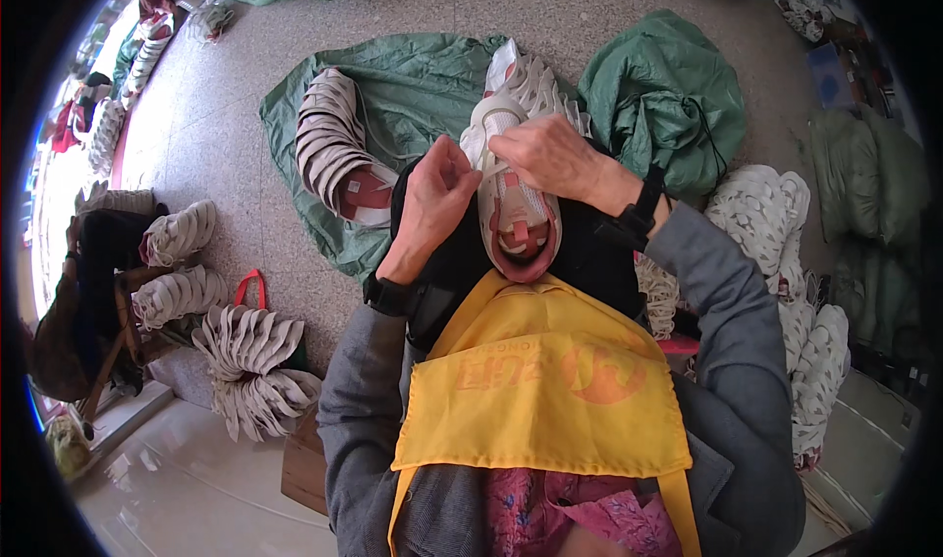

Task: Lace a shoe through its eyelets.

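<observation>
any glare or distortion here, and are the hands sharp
Head view: bright light washes out the left edge; head view: the shiny floor at lower left shows pale reflections; head view: the fisheye leaves black corners; head view: the left hand and right hand look fairly sharp over the shoe.

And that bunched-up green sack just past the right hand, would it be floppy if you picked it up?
Probably floppy: the green sack is covered in soft folds and creases. It likely wouldn't roll if pushed, since it sits slumped and lumpy on the floor. I can't see inside, so heavy or light is unclear.
</observation>
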Available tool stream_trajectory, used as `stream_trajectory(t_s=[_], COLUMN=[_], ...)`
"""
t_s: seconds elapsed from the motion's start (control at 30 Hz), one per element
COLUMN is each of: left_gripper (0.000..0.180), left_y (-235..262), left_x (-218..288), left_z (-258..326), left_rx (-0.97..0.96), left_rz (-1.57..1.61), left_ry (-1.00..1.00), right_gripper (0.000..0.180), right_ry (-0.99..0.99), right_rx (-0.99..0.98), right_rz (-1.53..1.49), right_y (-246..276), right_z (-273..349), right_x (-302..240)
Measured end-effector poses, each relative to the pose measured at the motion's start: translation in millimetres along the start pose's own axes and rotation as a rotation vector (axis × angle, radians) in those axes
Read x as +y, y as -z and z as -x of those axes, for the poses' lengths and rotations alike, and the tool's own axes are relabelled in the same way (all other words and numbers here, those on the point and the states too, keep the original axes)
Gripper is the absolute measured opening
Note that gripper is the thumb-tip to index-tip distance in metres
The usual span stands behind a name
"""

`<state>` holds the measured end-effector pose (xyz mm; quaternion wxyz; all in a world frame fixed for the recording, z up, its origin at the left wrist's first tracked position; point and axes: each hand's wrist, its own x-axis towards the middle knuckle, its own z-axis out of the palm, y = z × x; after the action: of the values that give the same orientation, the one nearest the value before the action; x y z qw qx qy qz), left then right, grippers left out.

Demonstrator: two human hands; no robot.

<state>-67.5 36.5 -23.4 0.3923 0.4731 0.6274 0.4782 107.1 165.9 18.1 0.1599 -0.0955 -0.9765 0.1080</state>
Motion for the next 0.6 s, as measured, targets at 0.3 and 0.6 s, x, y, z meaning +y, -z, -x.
stream_trajectory(t_s=[0.3,0.6], left_gripper=[0.017,0.01], left_y=[3.0,3.3], left_x=[31.0,29.1], left_z=[20.7,18.8], left_rx=[-0.09,-0.002], left_rz=[-0.182,-0.439], left_ry=[-0.202,-0.328], right_gripper=[0.016,0.013], right_ry=[-0.054,-0.126], right_rx=[0.092,0.141], right_rz=[0.042,0.007], right_y=[13.2,14.4], right_z=[49.8,53.8], right_x=[-16.1,-23.7])
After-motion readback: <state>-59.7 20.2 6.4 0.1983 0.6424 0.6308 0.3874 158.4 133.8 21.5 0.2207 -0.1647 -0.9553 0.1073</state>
